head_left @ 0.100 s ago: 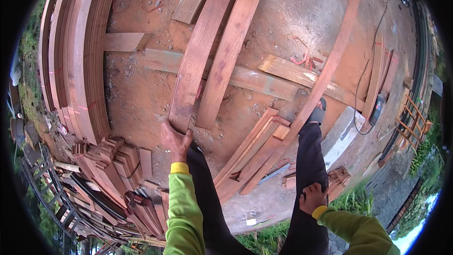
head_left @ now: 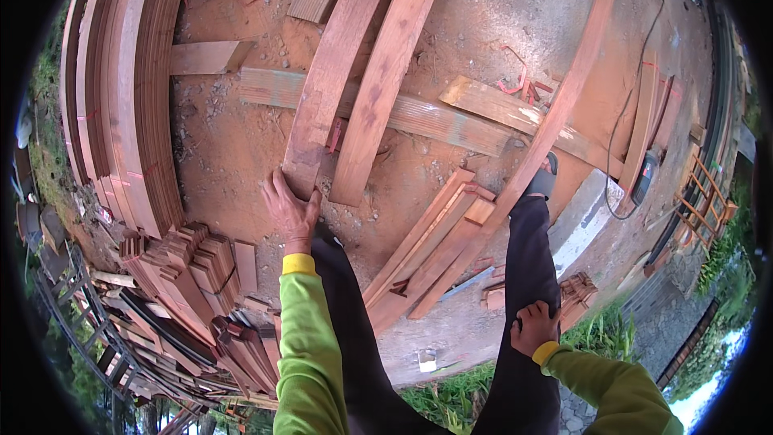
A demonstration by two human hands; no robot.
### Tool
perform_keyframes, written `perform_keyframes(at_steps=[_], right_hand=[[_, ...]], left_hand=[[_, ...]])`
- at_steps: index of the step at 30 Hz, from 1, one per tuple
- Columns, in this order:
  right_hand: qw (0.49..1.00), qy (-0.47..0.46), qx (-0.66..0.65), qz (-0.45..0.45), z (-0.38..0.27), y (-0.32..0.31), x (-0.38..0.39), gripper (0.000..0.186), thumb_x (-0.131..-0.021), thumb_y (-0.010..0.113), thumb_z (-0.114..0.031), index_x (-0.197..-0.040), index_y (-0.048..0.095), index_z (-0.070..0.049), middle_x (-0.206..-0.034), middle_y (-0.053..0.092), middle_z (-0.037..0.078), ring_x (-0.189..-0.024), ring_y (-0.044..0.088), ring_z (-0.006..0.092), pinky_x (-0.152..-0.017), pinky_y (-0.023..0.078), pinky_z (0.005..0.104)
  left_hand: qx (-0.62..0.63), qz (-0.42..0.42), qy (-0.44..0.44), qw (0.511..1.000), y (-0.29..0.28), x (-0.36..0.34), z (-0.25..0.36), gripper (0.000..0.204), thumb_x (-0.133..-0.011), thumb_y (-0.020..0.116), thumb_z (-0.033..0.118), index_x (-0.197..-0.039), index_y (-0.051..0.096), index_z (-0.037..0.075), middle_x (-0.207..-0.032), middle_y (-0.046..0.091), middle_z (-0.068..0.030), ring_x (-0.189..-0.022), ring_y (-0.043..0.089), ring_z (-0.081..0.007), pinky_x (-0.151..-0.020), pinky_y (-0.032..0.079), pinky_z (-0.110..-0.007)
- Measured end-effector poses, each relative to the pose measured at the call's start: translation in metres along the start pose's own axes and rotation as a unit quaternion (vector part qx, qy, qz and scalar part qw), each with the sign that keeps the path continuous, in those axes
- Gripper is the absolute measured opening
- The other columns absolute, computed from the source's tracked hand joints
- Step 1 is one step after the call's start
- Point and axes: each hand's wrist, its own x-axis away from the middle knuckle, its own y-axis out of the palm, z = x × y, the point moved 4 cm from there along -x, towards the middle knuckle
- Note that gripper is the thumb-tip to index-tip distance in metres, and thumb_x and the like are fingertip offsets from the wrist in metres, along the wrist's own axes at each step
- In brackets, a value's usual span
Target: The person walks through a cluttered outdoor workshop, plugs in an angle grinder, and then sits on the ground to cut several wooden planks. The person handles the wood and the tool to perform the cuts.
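Note:
My left hand [head_left: 291,213] is at the near end of a long reddish-brown wooden plank [head_left: 334,72], its fingers spread apart and just touching the end. To the right lies a second plank [head_left: 390,80], nearly parallel to it. Both planks rest across a greyish, weathered board [head_left: 443,129] on the ground. My right hand [head_left: 535,329] lies on my right leg, fingers loosely bent and holding nothing.
A tall stack of long boards [head_left: 149,113] stands at the left, with short cut pieces [head_left: 189,274] below it. Right of centre, a long narrow plank [head_left: 555,125] slants past my right foot, near loose offcuts [head_left: 443,234]. A corded power tool [head_left: 644,181] lies farther right.
The fingers of my left hand have loosened from around the plank's end and spread apart. The view has shifted slightly, and my right hand stays on my leg.

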Motion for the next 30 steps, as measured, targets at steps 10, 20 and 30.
perform_keyframes(at_steps=[10, 20, 30], right_hand=[[1.000, -0.002, -0.008, 0.017, -0.006, 0.007, -0.004, 0.023, -0.079, 0.060, -0.028, -0.094, 0.063, -0.010, -0.105, 0.058, 0.008, -0.120, 0.044, 0.0311, -0.098, 0.026, 0.0746], [1.000, -0.001, -0.001, 0.016, -0.004, 0.013, -0.005, 0.025, -0.080, 0.060, -0.029, -0.095, 0.064, -0.009, -0.106, 0.059, 0.007, -0.122, 0.043, 0.0298, -0.098, 0.026, 0.0752], [0.999, 0.026, -0.032, 0.008, -0.006, 0.003, -0.006, 0.029, -0.080, 0.060, -0.031, -0.098, 0.065, -0.008, -0.107, 0.060, 0.008, -0.124, 0.043, 0.0283, -0.099, 0.025, 0.0739]], left_hand=[[0.062, -0.047, 0.016, 0.997, 0.020, -0.021, -0.008, 0.088, -0.072, 0.081, 0.025, -0.140, 0.034, -0.006, -0.131, 0.049, -0.0298, -0.119, 0.049, -0.0461, -0.101, 0.041, -0.048], [0.088, -0.079, -0.015, 0.993, 0.027, -0.026, -0.009, 0.091, -0.073, 0.082, 0.025, -0.142, 0.032, -0.006, -0.131, 0.049, -0.0323, -0.121, 0.049, -0.0465, -0.102, 0.042, -0.046], [0.088, -0.043, -0.061, 0.993, -0.026, 0.047, -0.042, 0.085, -0.082, 0.074, 0.039, -0.143, 0.034, -0.005, -0.133, 0.050, -0.0324, -0.123, 0.052, -0.0439, -0.102, 0.042, -0.047]])
